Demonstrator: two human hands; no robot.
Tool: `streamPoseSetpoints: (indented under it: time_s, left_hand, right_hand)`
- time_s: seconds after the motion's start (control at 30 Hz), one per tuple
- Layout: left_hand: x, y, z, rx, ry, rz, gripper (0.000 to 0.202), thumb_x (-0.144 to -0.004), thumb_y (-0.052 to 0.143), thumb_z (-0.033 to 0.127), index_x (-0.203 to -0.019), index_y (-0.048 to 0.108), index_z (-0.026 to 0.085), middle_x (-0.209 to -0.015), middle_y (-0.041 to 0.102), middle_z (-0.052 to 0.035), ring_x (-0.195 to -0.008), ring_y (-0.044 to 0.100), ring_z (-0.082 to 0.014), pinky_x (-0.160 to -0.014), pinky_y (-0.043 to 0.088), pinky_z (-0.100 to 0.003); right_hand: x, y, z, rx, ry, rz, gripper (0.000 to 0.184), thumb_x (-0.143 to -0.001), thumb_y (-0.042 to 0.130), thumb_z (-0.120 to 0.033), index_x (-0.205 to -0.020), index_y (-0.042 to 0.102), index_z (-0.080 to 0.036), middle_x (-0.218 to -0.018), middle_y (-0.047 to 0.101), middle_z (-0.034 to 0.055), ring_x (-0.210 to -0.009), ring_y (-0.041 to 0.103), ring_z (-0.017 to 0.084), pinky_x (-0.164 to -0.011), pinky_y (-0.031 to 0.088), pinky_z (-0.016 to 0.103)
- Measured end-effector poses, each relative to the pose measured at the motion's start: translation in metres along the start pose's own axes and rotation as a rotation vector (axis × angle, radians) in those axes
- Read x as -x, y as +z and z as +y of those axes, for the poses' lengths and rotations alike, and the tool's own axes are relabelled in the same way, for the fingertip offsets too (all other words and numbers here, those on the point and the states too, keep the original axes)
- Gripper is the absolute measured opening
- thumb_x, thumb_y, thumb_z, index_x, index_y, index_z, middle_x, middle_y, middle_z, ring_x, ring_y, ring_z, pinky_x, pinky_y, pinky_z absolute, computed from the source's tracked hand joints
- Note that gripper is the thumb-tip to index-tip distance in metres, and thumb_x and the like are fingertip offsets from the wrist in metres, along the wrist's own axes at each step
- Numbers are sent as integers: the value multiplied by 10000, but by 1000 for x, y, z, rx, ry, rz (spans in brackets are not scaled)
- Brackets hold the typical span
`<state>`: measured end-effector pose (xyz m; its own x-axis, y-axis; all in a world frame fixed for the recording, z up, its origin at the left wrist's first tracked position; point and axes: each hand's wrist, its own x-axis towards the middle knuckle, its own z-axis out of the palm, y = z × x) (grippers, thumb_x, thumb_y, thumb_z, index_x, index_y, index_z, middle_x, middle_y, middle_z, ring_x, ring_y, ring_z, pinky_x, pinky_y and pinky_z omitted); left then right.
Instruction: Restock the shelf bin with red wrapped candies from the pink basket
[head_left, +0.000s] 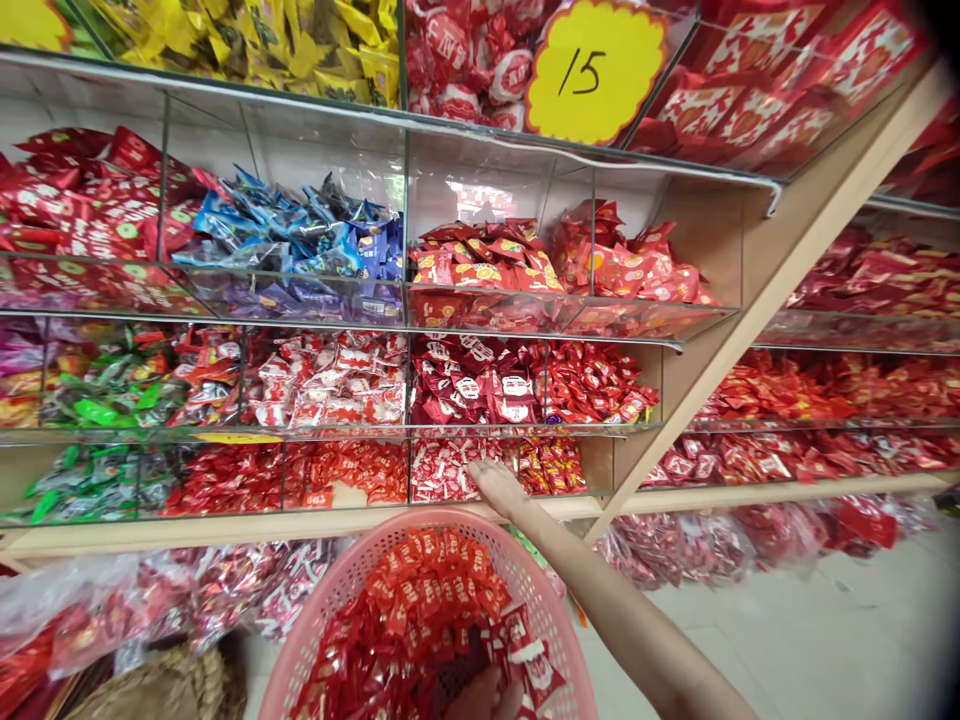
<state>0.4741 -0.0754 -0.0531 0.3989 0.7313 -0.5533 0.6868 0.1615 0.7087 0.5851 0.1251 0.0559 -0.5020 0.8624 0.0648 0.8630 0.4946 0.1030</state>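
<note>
Two hands flank the pink basket (337,570): above it, the right hand (499,488) lies open on red-and-white candy packets (444,472), fingers flat; inside it, the left hand (476,697) has its fingers hidden.

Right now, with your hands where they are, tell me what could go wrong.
The right hand is pressing on loose red-and-white packets heaped in the lowest clear bin, so some could slide over its front edge. The pink plastic basket is piled high with red packets, and the left hand working among them could tip a few over the rim.
</note>
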Motion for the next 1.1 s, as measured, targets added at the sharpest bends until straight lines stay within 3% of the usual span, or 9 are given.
streamPoseSetpoints:
  time_s: [0.17, 0.3, 0.33, 0.4, 0.5, 0.57, 0.67, 0.77, 1.1]
  left_hand:
    - [34, -34, 12, -35, 145, 32, 454, -839, 341, 514, -1021, 632, 217, -1018, 693, -69, -972, 623, -209, -882, 441, -305]
    - [69, -76, -2, 226, 125, 254, 491, -776, 453, 542, -1119, 598, 222, -1207, 621, -49, -1119, 557, -195, -966, 416, -281]
    - [76, -89, -9, 276, 140, 339, 485, -769, 460, 549, -1080, 617, 212, -1167, 643, -52, -1097, 571, -199, -963, 425, -290]
    - [88, -118, -27, 329, 152, 659, 451, -779, 443, 547, -1019, 627, 212, -1110, 667, -45, -1071, 580, -207, -961, 432, -324]
    - [96, -153, -57, 264, 61, 1137, 411, -783, 433, 502, -1019, 602, 211, -1081, 664, -48, -1034, 585, -226, -894, 471, -366]
    - [94, -166, -75, 149, 30, 1262, 377, -780, 437, 461, -1014, 594, 211, -1076, 654, -53, -1041, 573, -232, -871, 477, -371]
    - [87, -168, -96, -4, 28, 1276, 364, -777, 410, 436, -980, 592, 196, -1074, 638, -75, -1044, 557, -242, -865, 473, -378]
    - [81, -161, -105, -109, 15, 1238, 385, -784, 391, 433, -995, 584, 175, -1060, 637, -91, -1034, 558, -245, -908, 448, -388]
    - [80, -157, -99, -239, -11, 1158, 396, -804, 369, 415, -1024, 589, 170, -1064, 650, -97, -1008, 592, -244, -899, 458, -370]
  right_hand:
    - [6, -10, 4, -5, 9, 27, 234, -848, 383, -40, -1012, 508, -150, -1055, 608, 115, -981, 528, 219, -809, 382, 307]
    - [31, -29, 3, -130, 0, 160, 144, -840, 419, -80, -923, 493, -172, -941, 600, 84, -903, 515, 211, -791, 373, 309]
    - [40, -32, -2, -194, -14, 197, 125, -837, 429, -94, -907, 487, -180, -913, 595, 69, -876, 513, 201, -788, 373, 306]
    - [61, -29, -19, -329, -60, 212, 117, -824, 448, -106, -896, 480, -193, -884, 592, 42, -837, 516, 182, -773, 377, 293]
    - [92, -5, -58, -435, -210, 59, 159, -785, 479, -87, -894, 502, -201, -897, 617, 25, -826, 542, 164, -719, 395, 258]
    - [108, 20, -83, -356, -300, -69, 150, -790, 479, -92, -902, 530, -178, -862, 641, 41, -789, 567, 171, -699, 409, 265]
    - [124, 55, -107, -213, -364, -201, 161, -798, 495, -108, -939, 565, -139, -874, 664, 83, -809, 604, 201, -714, 439, 291]
    - [131, 76, -113, -153, -381, -254, 246, -752, 563, -123, -998, 576, -124, -899, 673, 103, -867, 621, 236, -748, 463, 324]
    - [137, 88, -131, -221, -374, -321, 251, -716, 614, -140, -966, 601, -123, -896, 688, 113, -882, 640, 263, -735, 497, 343]
